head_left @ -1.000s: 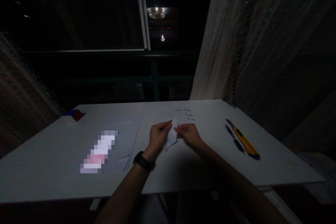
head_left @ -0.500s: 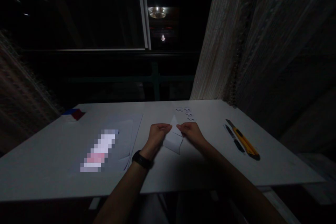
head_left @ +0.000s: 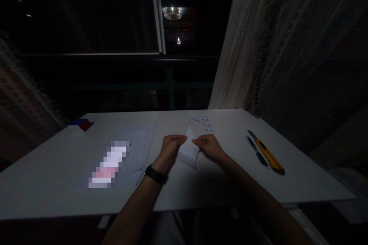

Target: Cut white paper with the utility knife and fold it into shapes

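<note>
A small piece of white paper, pointed at its far end, is held up over the table between my two hands. My left hand, below which a dark watch is worn, pinches the paper's left edge near the point. From the other side my right hand grips the right edge between thumb and fingers. The paper's near end hangs loose and curves a little. Just beyond the hands lie several small paper pieces with dark marks.
On the white table, a yellow utility knife and a dark pen lie at right. Paper sheets and a pixelated bright patch are at left. A colored cube sits at the far left corner. Curtains hang behind.
The paper has turned slightly between my fingers, and the dark line across its right part no longer shows. Both hands have stayed almost in place, still pinching it.
</note>
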`<state>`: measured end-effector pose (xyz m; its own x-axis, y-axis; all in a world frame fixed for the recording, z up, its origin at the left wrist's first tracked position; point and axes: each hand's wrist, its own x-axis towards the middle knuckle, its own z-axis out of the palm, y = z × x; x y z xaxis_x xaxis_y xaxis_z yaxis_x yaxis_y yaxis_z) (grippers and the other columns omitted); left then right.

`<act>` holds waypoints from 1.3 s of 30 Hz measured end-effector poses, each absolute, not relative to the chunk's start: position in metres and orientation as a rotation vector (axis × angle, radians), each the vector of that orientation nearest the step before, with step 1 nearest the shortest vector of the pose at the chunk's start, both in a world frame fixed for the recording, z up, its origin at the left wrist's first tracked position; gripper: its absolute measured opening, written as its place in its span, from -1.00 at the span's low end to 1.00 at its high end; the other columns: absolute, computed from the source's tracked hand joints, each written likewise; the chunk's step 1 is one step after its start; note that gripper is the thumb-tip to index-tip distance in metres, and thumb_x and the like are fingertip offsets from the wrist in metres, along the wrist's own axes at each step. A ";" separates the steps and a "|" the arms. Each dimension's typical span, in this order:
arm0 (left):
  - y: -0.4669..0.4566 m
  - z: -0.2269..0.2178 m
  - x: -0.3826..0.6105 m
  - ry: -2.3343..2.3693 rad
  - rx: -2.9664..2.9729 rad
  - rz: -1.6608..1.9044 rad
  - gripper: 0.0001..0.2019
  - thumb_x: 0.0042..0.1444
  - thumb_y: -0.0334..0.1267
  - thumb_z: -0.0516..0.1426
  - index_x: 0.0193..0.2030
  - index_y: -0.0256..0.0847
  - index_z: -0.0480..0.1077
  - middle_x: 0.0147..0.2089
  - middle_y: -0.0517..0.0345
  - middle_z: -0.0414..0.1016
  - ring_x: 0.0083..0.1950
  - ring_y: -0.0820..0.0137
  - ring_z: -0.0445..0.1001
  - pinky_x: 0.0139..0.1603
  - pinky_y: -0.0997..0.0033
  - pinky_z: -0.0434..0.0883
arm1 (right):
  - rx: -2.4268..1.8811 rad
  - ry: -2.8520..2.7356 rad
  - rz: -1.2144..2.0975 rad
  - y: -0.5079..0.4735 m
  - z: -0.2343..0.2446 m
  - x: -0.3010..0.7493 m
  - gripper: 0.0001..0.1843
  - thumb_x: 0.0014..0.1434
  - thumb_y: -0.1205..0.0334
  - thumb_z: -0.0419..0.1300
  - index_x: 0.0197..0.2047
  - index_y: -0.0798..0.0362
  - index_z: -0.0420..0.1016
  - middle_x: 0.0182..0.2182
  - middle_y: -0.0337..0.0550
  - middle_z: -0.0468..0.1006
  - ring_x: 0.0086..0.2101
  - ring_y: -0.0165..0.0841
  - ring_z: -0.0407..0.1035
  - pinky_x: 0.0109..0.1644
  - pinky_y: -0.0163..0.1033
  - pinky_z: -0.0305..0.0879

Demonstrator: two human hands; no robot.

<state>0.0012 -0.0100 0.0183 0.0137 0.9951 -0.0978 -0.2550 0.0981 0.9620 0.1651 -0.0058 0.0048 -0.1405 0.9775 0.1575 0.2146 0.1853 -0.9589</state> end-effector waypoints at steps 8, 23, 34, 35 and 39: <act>-0.008 0.016 0.003 0.963 1.043 1.245 -0.76 -0.32 -0.20 0.33 -0.60 -0.35 0.44 -0.58 0.12 0.42 -0.54 0.50 0.34 -0.48 0.49 0.25 | -1.140 -1.683 1.046 -0.013 0.011 0.161 -0.61 -0.16 -0.04 0.24 -0.69 0.14 0.39 -0.77 -0.31 0.28 -0.68 -0.52 0.10 -0.58 -0.37 0.02; -0.011 0.022 0.001 1.187 0.983 1.376 -0.74 -0.32 -0.15 0.30 -0.62 -0.31 0.41 -0.70 0.23 0.34 -0.66 0.51 0.26 -0.63 0.50 0.15 | -1.088 -1.613 1.282 -0.018 0.011 0.155 -0.61 -0.20 -0.06 0.28 -0.64 0.15 0.41 -0.71 -0.23 0.41 -0.64 -0.45 0.26 -0.56 -0.36 0.13; -0.010 0.025 0.003 1.043 0.905 1.380 -0.72 -0.33 -0.19 0.32 -0.49 -0.37 0.48 -0.44 -0.06 0.54 -0.48 0.37 0.45 -0.45 0.42 0.34 | -1.057 -1.693 1.279 -0.019 0.006 0.156 -0.64 -0.15 -0.02 0.26 -0.65 0.13 0.38 -0.70 -0.25 0.41 -0.63 -0.44 0.30 -0.54 -0.36 0.18; -0.010 0.025 0.003 1.036 0.893 1.386 -0.72 -0.33 -0.20 0.32 -0.49 -0.38 0.48 -0.44 -0.07 0.54 -0.47 0.36 0.46 -0.44 0.42 0.34 | -1.051 -1.678 1.307 -0.019 0.006 0.156 -0.64 -0.15 -0.02 0.26 -0.65 0.13 0.38 -0.70 -0.26 0.41 -0.63 -0.44 0.30 -0.54 -0.36 0.18; -0.011 0.026 0.002 1.036 0.871 1.431 -0.76 -0.33 -0.24 0.31 -0.50 -0.38 0.49 -0.46 -0.06 0.54 -0.45 0.35 0.47 -0.43 0.43 0.35 | -1.036 -1.649 1.391 -0.018 0.008 0.157 -0.63 -0.19 -0.01 0.29 -0.63 0.15 0.38 -0.70 -0.27 0.41 -0.63 -0.45 0.30 -0.53 -0.36 0.20</act>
<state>0.0025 -0.0106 0.0261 -0.1173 0.9923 -0.0388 -0.3467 -0.0043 0.9379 0.1566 -0.0180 0.0078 -0.4080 0.9124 0.0332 0.1213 0.0902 -0.9885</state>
